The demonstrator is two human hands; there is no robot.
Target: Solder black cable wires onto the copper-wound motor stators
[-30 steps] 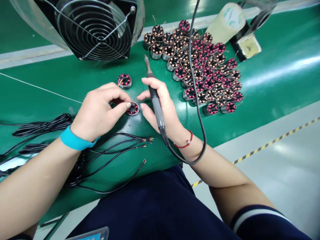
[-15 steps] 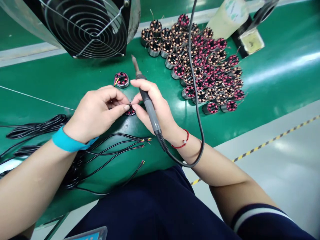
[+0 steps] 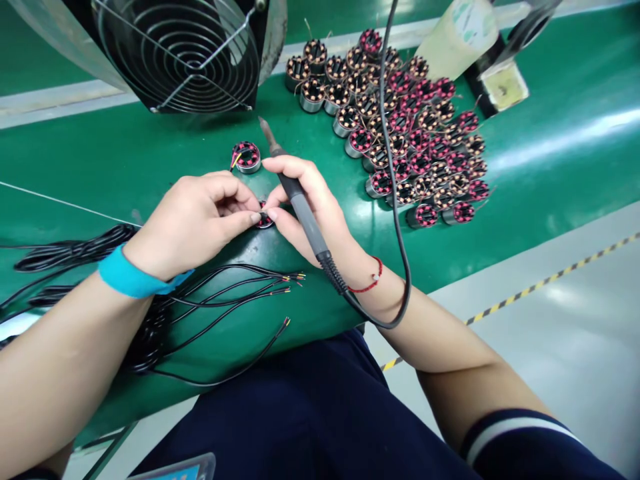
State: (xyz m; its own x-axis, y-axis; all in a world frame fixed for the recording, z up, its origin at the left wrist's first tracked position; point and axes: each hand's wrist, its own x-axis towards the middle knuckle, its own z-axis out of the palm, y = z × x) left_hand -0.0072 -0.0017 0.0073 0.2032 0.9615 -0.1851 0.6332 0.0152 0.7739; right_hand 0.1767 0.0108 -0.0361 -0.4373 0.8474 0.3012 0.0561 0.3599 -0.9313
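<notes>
My right hand (image 3: 325,210) is closed with a soldering iron (image 3: 307,220) lying between thumb and forefinger, its tip pointing away from me. The thumb and finger of that hand also pinch at a small motor stator (image 3: 265,222) on the table. From the other side my left hand (image 3: 197,212), wearing a teal wristband, has its fingertips closed on the same stator, which they partly hide. Whether fine wires are caught between the fingertips I cannot tell. Just beyond stands another stator (image 3: 247,158) with yellow and red leads.
A fan (image 3: 195,63) with a wire guard stands at the back left. Several rows of stators (image 3: 395,133) fill the back right, near a tape roll (image 3: 457,37) and a sponge holder (image 3: 504,87). Bundled black cables (image 3: 150,340) lie at front left. The iron's cord (image 3: 387,143) hangs across.
The soldering iron has tilted slightly, its tip shifting a little toward me and left. Both hands stay together at the stator. The view has shifted slightly.
</notes>
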